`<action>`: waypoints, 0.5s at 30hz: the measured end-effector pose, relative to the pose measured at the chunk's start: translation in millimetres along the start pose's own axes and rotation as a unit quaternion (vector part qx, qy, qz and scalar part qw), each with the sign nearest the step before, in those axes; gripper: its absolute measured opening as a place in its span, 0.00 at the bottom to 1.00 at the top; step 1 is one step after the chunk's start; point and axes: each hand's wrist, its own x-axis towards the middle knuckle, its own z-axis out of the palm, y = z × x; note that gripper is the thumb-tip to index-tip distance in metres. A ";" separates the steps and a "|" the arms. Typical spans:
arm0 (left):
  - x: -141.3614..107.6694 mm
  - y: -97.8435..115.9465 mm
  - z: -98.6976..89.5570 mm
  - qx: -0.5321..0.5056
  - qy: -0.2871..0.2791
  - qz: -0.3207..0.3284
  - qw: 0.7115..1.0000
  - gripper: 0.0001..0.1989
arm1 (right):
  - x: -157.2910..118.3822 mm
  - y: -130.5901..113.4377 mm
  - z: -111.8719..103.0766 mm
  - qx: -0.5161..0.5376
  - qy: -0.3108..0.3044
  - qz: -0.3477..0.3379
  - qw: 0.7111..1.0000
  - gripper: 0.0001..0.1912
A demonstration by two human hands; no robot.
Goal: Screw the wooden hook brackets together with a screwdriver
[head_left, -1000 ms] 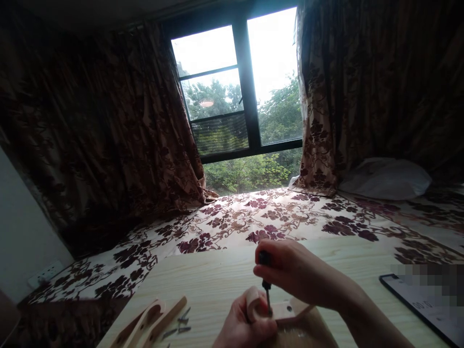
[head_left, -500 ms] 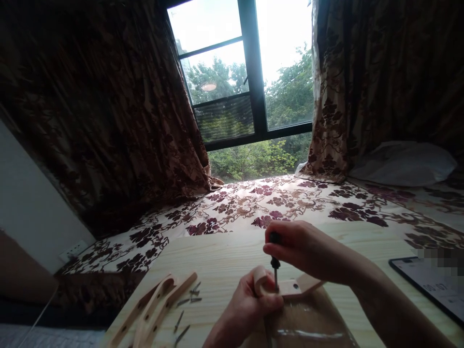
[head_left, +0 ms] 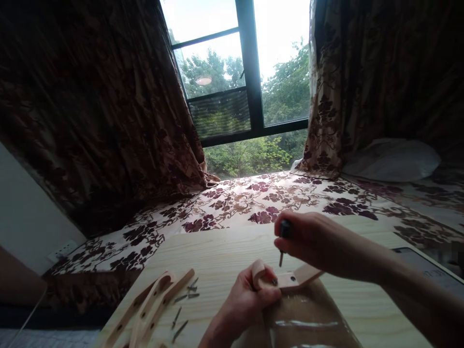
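My left hand (head_left: 242,299) is closed around the curled end of a pale wooden hook (head_left: 301,278). A screw head (head_left: 274,281) shows in the hole beside my thumb, and a second, dark hole lies further right. Under the hook is a brown, box-like piece (head_left: 308,314) with shiny clear wrapping. Above it, my right hand (head_left: 311,237) grips a screwdriver (head_left: 285,229) by its black handle. The screwdriver's tip hangs just above the screw, apart from it.
Several wooden hooks (head_left: 155,304) lie on the left of the light wooden board (head_left: 217,251), with several loose screws (head_left: 180,331) beside them. A phone-like device (head_left: 431,266) rests at the right, partly behind my forearm. Floral cloth (head_left: 250,198) spreads beyond the board.
My right hand has lifted the screwdriver up and to the right, off the screw. My left hand keeps its hold on the hook. The whole view has shifted slightly.
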 end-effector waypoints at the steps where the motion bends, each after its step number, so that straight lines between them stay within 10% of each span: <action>1: 0.0 0.3 -0.2 0.007 -0.003 -0.001 1.000 0.21 | -3.3 2.8 -6.8 -0.005 0.009 0.008 1.000 0.06; 15: 2.7 -5.8 -3.6 0.010 -0.023 0.014 1.000 0.17 | -13.6 14.0 -19.4 -0.053 -0.109 0.014 0.992 0.03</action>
